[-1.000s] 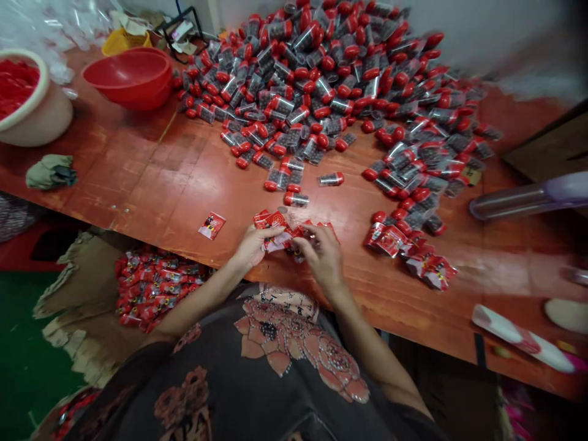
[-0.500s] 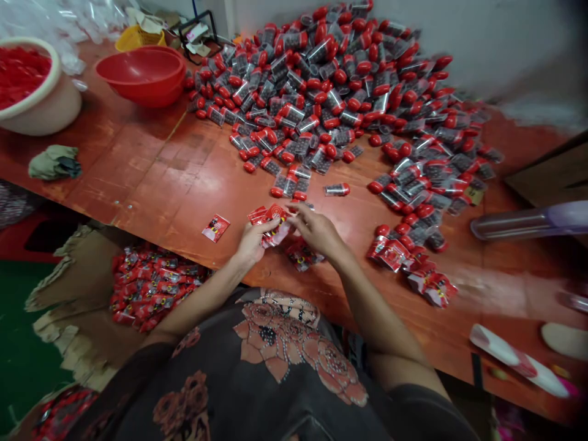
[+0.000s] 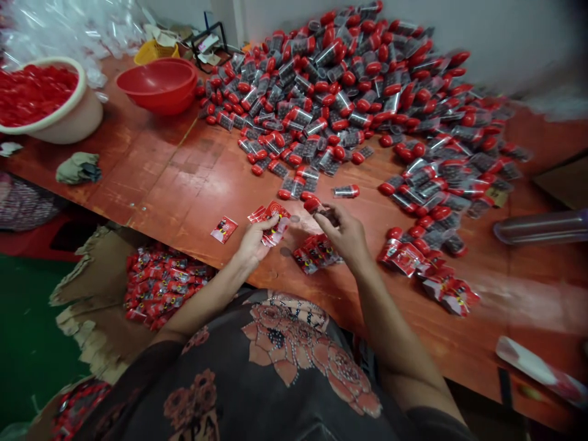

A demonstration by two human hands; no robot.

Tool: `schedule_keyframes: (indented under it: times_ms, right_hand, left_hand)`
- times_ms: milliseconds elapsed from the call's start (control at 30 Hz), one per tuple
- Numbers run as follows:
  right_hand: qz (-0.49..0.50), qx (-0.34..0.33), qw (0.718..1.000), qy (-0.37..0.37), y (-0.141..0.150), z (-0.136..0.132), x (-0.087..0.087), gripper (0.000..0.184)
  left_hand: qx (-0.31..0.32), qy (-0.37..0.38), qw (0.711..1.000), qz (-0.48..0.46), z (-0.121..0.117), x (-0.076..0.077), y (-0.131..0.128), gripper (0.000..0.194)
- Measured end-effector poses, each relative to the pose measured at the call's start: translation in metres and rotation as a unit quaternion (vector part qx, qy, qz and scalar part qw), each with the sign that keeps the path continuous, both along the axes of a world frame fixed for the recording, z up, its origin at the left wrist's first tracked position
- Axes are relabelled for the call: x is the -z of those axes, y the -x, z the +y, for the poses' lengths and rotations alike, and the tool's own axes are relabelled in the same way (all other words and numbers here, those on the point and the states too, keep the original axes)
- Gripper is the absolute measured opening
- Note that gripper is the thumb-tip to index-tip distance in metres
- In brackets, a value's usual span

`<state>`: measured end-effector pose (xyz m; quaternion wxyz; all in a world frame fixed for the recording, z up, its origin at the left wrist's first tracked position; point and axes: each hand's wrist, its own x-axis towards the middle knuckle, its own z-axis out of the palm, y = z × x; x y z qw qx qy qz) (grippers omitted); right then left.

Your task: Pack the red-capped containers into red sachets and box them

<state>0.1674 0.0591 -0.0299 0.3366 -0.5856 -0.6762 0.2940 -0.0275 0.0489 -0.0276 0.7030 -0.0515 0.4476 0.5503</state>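
The left hand [image 3: 252,242] clasps a fan of red sachets [image 3: 275,223], while the right hand [image 3: 344,234] pinches narrowly on a red-capped clear tube [image 3: 315,207], both just in front of the heap of tubes [image 3: 321,98].

Below my left hand [image 3: 252,242] and right hand [image 3: 343,233], I'm in a dark short-sleeved top [image 3: 215,343] with salmon-pink roses [image 3: 294,349] and silver beading [image 3: 294,303].

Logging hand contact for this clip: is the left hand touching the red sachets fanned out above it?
Touching: the head view shows the left hand gripping the red sachets, with no gap between them.
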Motion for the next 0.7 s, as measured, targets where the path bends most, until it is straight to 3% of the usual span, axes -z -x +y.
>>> schedule_keyframes:
  times_ms: [100, 200, 400, 700]
  right_hand:
    - [0.142, 0.010, 0.989, 0.027, 0.014, -0.038, -0.017, 0.034]
    - [0.208, 0.017, 0.977, 0.044, 0.030, -0.063, -0.016, 0.035]
    - [0.231, 0.059, 0.971, 0.017, 0.043, -0.075, 0.001, 0.037]
    - [0.151, 0.086, 0.983, -0.059, 0.047, -0.077, -0.001, 0.042]
  left_hand:
    - [-0.010, 0.013, 1.000, -0.019, 0.000, 0.000, -0.004, 0.020]
    - [-0.005, 0.019, 0.999, -0.035, -0.001, -0.002, -0.009, 0.018]
    - [0.004, 0.014, 1.000, -0.028, -0.005, -0.003, -0.013, 0.013]
    - [0.002, -0.042, 0.999, 0.003, -0.012, -0.002, -0.017, 0.009]
